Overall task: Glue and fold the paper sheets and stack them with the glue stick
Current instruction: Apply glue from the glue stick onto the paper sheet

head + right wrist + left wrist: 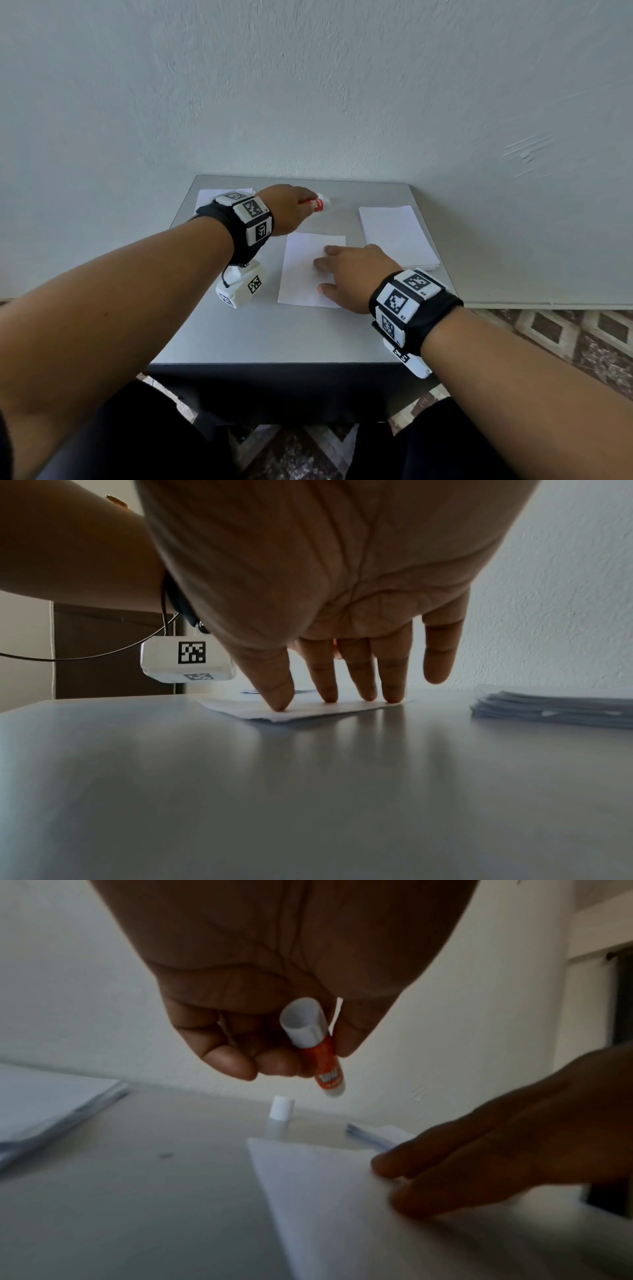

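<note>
Glue stick (322,1056): red-orange label, white ends, uncapped, tilted, raised beyond the single paper sheet (305,274). White cap (281,1108) upright beyond sheet. Sheet flat. Paper stacks (397,236) right of sheet, (209,197) far left.

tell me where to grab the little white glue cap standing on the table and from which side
Take the cap by its round side wall, pinching from above with two fingertips. It stands upright on the table, alone beyond the sheet, so the top is free. The left hand already holds the glue stick; the right hand presses the sheet.
</note>
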